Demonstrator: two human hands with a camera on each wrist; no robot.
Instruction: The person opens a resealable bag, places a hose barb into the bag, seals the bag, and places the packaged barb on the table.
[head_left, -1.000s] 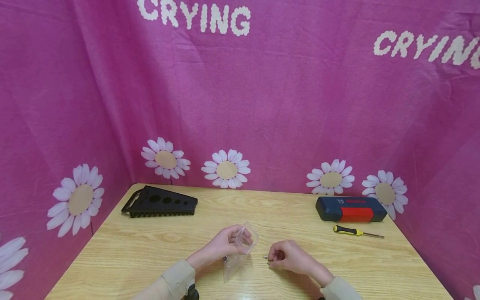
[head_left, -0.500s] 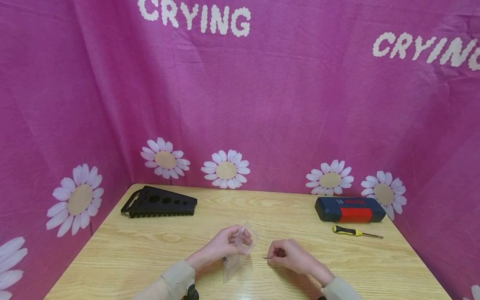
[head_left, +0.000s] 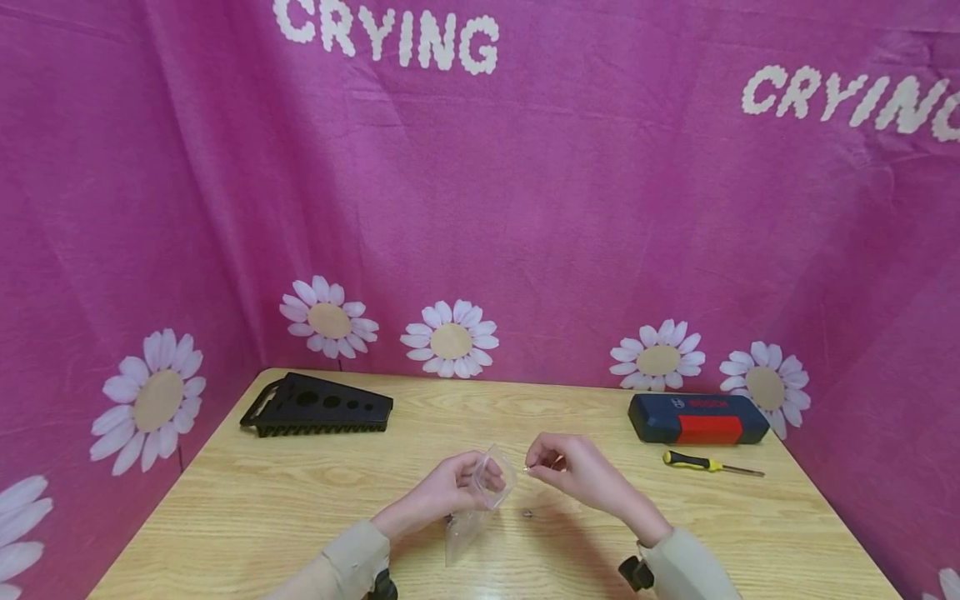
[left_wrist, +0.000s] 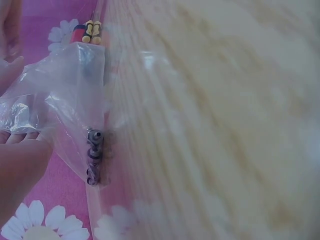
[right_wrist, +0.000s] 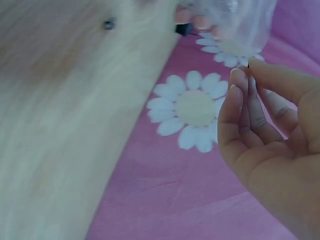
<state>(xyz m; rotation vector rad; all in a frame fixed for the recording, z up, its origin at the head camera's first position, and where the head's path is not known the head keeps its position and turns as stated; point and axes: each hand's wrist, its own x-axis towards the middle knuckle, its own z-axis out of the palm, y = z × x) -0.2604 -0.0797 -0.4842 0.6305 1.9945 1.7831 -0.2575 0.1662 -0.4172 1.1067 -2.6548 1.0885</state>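
Note:
My left hand point(head_left: 450, 485) holds a clear plastic bag point(head_left: 467, 537) by its upper part, its mouth spread wide. Several dark metal screws point(left_wrist: 94, 155) lie gathered low in the bag, seen in the left wrist view. To the right of the bag's mouth, my right hand point(head_left: 581, 473) pinches a tiny shiny metal piece point(head_left: 526, 470) between thumb and fingertips; it looks like a screw but is mostly covered by the fingers. Another small screw point(head_left: 527, 514) lies on the table below, between both hands.
A black wrench rack point(head_left: 322, 406) lies at the back left of the wooden table point(head_left: 480, 408). At the back right stands a blue and red Bosch case point(head_left: 697, 419), with a yellow and black screwdriver point(head_left: 712, 464) before it. A pink curtain point(head_left: 525, 208) hangs behind.
My right hand has picked up one small metal piece from the table and raised it up beside the bag's mouth. The left hand and bag have stayed in place.

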